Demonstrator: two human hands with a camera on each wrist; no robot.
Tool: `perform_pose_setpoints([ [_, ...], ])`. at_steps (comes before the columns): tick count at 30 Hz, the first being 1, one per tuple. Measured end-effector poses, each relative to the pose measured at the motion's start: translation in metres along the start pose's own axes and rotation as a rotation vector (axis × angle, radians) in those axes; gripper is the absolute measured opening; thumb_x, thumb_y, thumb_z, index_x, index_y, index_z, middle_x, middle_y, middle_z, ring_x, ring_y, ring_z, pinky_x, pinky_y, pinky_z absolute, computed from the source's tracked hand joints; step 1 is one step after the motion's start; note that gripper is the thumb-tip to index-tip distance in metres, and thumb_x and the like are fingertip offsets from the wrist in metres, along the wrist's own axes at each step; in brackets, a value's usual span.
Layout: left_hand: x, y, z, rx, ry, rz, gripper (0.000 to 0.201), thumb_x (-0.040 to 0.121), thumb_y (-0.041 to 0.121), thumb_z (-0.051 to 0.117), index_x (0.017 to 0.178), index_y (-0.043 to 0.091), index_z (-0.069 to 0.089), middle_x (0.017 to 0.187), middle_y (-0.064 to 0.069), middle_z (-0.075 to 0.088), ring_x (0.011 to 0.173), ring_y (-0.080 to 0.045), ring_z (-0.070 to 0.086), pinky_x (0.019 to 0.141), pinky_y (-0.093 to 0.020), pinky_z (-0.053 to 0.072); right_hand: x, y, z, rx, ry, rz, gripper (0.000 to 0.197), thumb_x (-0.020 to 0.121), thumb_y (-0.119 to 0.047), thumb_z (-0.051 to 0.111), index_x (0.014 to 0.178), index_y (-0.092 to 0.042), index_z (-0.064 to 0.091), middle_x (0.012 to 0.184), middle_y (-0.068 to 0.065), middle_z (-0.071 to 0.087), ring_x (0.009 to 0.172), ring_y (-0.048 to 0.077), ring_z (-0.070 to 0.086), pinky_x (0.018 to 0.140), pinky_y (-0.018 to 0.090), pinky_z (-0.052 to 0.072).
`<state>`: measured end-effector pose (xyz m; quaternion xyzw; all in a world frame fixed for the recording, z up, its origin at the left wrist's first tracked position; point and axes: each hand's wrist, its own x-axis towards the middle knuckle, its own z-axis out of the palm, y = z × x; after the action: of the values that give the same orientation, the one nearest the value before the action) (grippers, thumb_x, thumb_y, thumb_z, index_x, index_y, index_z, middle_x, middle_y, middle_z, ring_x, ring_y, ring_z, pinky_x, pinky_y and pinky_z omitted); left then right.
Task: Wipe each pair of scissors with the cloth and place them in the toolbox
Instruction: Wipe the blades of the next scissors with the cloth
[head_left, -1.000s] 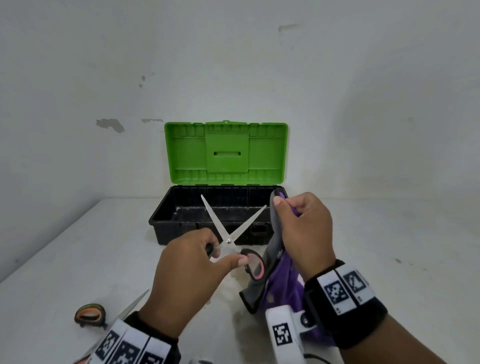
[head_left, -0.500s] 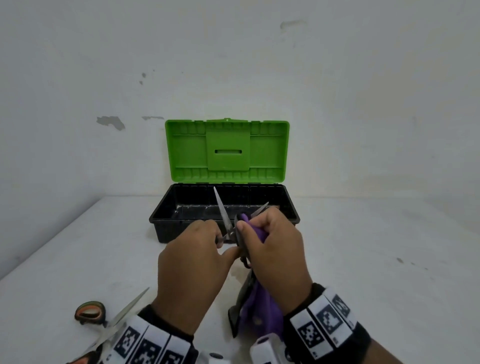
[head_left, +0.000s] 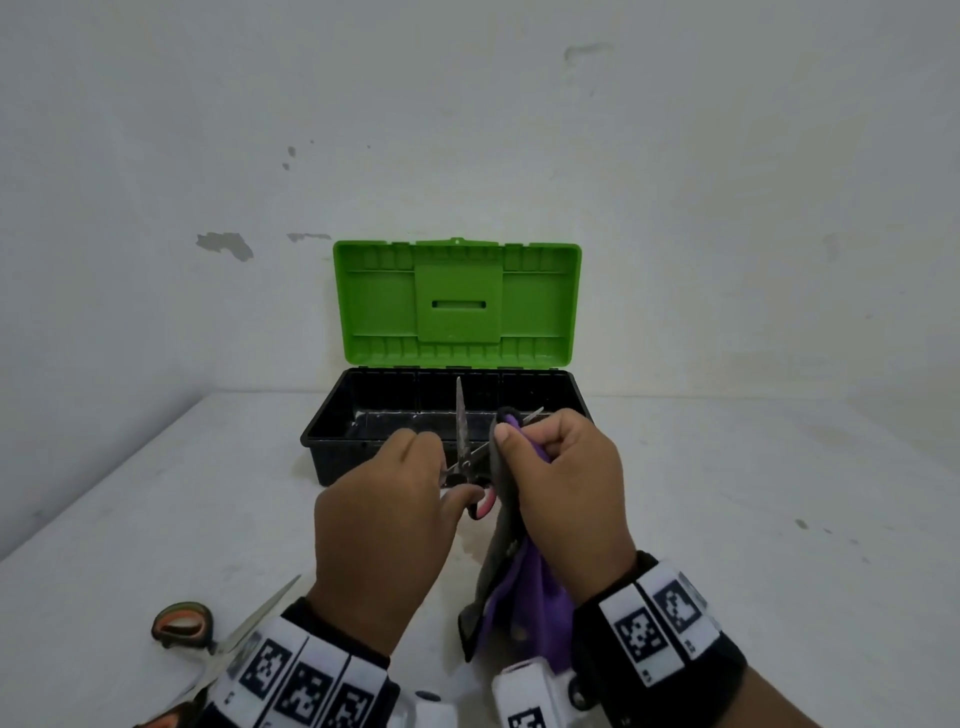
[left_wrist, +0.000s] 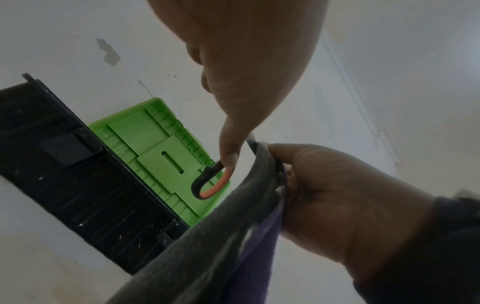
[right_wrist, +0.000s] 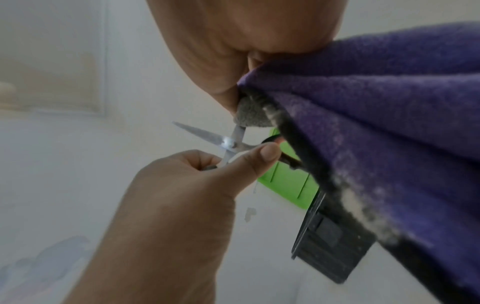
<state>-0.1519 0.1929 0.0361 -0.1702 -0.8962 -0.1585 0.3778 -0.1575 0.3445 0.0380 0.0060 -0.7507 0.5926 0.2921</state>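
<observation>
My left hand (head_left: 395, 499) grips the handles of a pair of scissors (head_left: 461, 436) with a black and pink-orange handle (left_wrist: 213, 185), blades spread apart and pointing up. My right hand (head_left: 561, 467) pinches a purple and grey cloth (head_left: 519, 587) around the right blade; the cloth hangs down to the table. In the right wrist view the scissors (right_wrist: 207, 135) show one bare blade, the other blade goes into the cloth (right_wrist: 376, 123). Behind the hands stands the toolbox (head_left: 363, 415), black tray, green lid (head_left: 457, 306) upright. I see nothing in the part of the tray that shows.
A second pair of scissors (head_left: 208, 634) with orange-lined dark handles lies on the white table (head_left: 753, 519) at the near left, blades open. A white wall rises right behind the toolbox. Bare table surface lies to the right and to the left of the box.
My right hand with the cloth has moved left onto the right blade and closed around it. The scissors have turned more upright and both hands have lifted slightly toward the toolbox.
</observation>
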Motion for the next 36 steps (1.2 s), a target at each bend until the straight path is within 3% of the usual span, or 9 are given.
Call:
perform_pose_setpoints([
  [2, 0.0, -0.001, -0.001, 0.012, -0.001, 0.005, 0.051, 0.059, 0.048, 0.089, 0.066, 0.019, 0.047, 0.062, 0.005, 0.046, 0.045, -0.013, 0.03, 0.04, -0.022, 0.022, -0.005, -0.003, 0.002, 0.035, -0.037, 0.002, 0.025, 0.092, -0.02, 0.072, 0.076, -0.004, 0.06, 0.057, 0.006, 0.069, 0.045, 0.008, 0.066, 0.046, 0.017, 0.046],
  [5, 0.001, 0.0, -0.001, 0.028, -0.006, 0.014, 0.051, 0.059, 0.048, 0.089, 0.066, 0.018, 0.047, 0.063, 0.004, 0.046, 0.044, -0.015, 0.03, 0.04, -0.021, 0.022, -0.001, 0.001, 0.0, -0.016, 0.016, -0.001, 0.025, 0.088, -0.022, 0.076, 0.072, -0.009, 0.063, 0.059, 0.001, 0.065, 0.048, 0.001, 0.058, 0.049, 0.012, 0.041],
  [8, 0.0, 0.0, 0.0, 0.036, -0.001, 0.011, 0.05, 0.06, 0.047, 0.088, 0.065, 0.017, 0.048, 0.063, 0.003, 0.046, 0.045, -0.015, 0.029, 0.039, -0.023, 0.023, 0.004, 0.007, 0.0, 0.024, 0.077, 0.034, 0.026, 0.086, -0.027, 0.077, 0.069, -0.013, 0.064, 0.061, 0.004, 0.067, 0.052, 0.006, 0.056, 0.053, 0.019, 0.044],
  [14, -0.006, -0.007, 0.001, 0.025, 0.033, 0.025, 0.048, 0.066, 0.046, 0.085, 0.064, 0.017, 0.047, 0.061, 0.003, 0.044, 0.043, -0.016, 0.032, 0.04, -0.023, 0.023, -0.002, 0.002, 0.002, 0.055, -0.007, 0.038, 0.026, 0.089, -0.02, 0.075, 0.072, -0.004, 0.062, 0.048, -0.007, 0.061, 0.041, -0.002, 0.054, 0.047, 0.012, 0.04],
  [18, -0.008, -0.008, 0.003, 0.029, 0.03, 0.019, 0.048, 0.066, 0.044, 0.087, 0.063, 0.016, 0.048, 0.06, 0.003, 0.044, 0.045, -0.014, 0.027, 0.044, -0.021, 0.02, 0.007, 0.013, 0.004, 0.046, 0.099, 0.075, 0.026, 0.086, -0.028, 0.077, 0.069, -0.015, 0.062, 0.06, -0.001, 0.063, 0.053, 0.007, 0.056, 0.055, 0.024, 0.047],
  [22, -0.01, -0.013, 0.002, 0.004, 0.072, 0.037, 0.046, 0.071, 0.045, 0.084, 0.063, 0.016, 0.049, 0.06, 0.003, 0.045, 0.043, -0.015, 0.032, 0.039, -0.023, 0.026, 0.0, 0.009, 0.005, 0.004, 0.037, 0.049, 0.027, 0.086, -0.028, 0.077, 0.068, -0.015, 0.062, 0.059, -0.001, 0.063, 0.052, 0.005, 0.054, 0.054, 0.02, 0.046],
  [26, -0.01, -0.013, 0.001, -0.014, 0.093, 0.046, 0.044, 0.077, 0.051, 0.072, 0.064, 0.016, 0.049, 0.062, 0.003, 0.045, 0.043, -0.016, 0.035, 0.037, -0.028, 0.034, 0.012, 0.012, 0.001, 0.067, 0.095, 0.094, 0.027, 0.086, -0.028, 0.078, 0.068, -0.014, 0.063, 0.059, -0.001, 0.061, 0.053, 0.01, 0.054, 0.056, 0.029, 0.048],
  [29, -0.01, -0.015, 0.0, -0.022, 0.098, 0.038, 0.045, 0.079, 0.053, 0.069, 0.064, 0.016, 0.049, 0.062, 0.003, 0.045, 0.043, -0.016, 0.035, 0.038, -0.026, 0.033, 0.006, 0.01, 0.002, 0.071, 0.067, 0.07, 0.027, 0.086, -0.027, 0.077, 0.068, -0.015, 0.062, 0.058, 0.001, 0.062, 0.052, 0.009, 0.055, 0.055, 0.026, 0.047],
  [36, -0.009, -0.011, -0.008, -0.021, 0.035, 0.033, 0.046, 0.077, 0.049, 0.078, 0.063, 0.016, 0.049, 0.062, 0.003, 0.046, 0.043, -0.016, 0.035, 0.037, -0.027, 0.034, 0.018, 0.013, -0.004, 0.14, 0.087, 0.102, 0.026, 0.086, -0.025, 0.078, 0.07, -0.009, 0.064, 0.06, 0.006, 0.063, 0.054, 0.014, 0.055, 0.057, 0.031, 0.049],
])
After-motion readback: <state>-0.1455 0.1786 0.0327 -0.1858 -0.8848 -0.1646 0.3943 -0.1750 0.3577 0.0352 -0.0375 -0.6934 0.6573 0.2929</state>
